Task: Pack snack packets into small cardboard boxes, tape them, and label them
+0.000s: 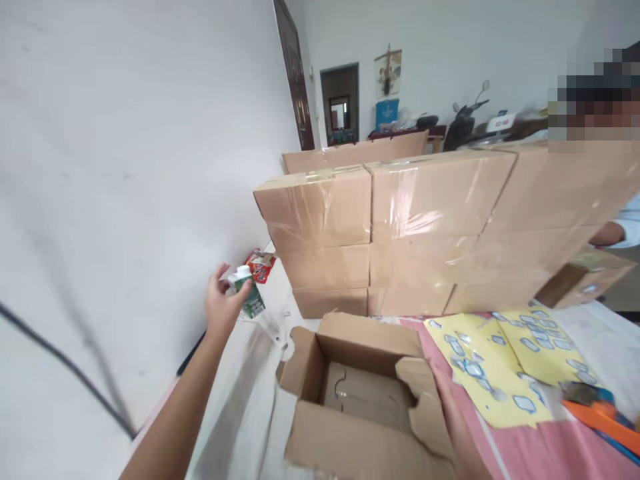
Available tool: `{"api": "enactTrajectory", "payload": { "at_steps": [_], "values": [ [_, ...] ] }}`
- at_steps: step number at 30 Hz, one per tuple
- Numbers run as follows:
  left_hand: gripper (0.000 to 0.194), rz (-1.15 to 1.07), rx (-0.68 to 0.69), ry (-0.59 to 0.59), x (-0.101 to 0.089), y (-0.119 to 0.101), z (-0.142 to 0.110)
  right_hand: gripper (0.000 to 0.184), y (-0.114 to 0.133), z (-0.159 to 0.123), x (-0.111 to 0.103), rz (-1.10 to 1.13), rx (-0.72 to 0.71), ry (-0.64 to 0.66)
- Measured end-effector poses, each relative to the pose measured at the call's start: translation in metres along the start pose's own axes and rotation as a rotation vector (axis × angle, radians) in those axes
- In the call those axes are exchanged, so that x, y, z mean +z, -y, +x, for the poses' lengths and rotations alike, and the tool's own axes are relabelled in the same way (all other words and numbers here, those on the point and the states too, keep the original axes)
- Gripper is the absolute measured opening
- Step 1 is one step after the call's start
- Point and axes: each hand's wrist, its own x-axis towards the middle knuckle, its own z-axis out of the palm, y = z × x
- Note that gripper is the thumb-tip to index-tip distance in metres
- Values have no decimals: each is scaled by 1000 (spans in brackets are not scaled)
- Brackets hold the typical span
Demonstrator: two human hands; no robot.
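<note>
My left hand (223, 300) reaches out near the wall, its thumb and fingers around a small green-and-white drink carton (254, 301) with a white cap. Beneath the carton, clear plastic lies on the white tabletop cover. In front of me sits an open cardboard box (365, 440), its flaps folded outward and its inside bare. Against the box's right side rests my right hand (453, 417), gripping around the torn flap; most of its fingers are hidden behind the cardboard.
A red snack packet (260, 265) lies behind the carton. Taped cardboard boxes (425, 233) form a wall across the table. Yellow sheets with blue-outlined stickers (493, 367) lie at right, beside an orange-and-blue tool (603, 417). Another person's arm (610, 233) shows at the right edge.
</note>
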Motion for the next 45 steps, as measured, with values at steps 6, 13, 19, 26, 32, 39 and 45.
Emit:
{"api": "enactTrajectory", "payload": {
  "at_steps": [6, 13, 19, 26, 32, 39, 45],
  "values": [
    [43, -554, 34, -153, -57, -113, -38, 89, -4, -10, 15, 219, 74, -56],
    [24, 31, 1124, 984, -23, -208, -116, 107, 0, -7, 12, 233, -6, -35],
    [35, 89, 967, 1453, 29, -200, -137, 111, 2, -6, 10, 249, -39, 4],
    [29, 154, 866, 1535, 61, -177, -156, 112, 3, -10, 11, 248, 12, 50],
    [45, 395, 963, 1616, 77, -172, -180, 115, 2, -16, 6, 179, 25, 75],
    [30, 599, 790, 1527, 70, -156, -191, 118, 4, -12, 2, 147, -26, 113],
    [37, 530, 804, 1569, 76, -159, -189, 101, 10, -10, 2, 299, 188, 53]
  ]
}}
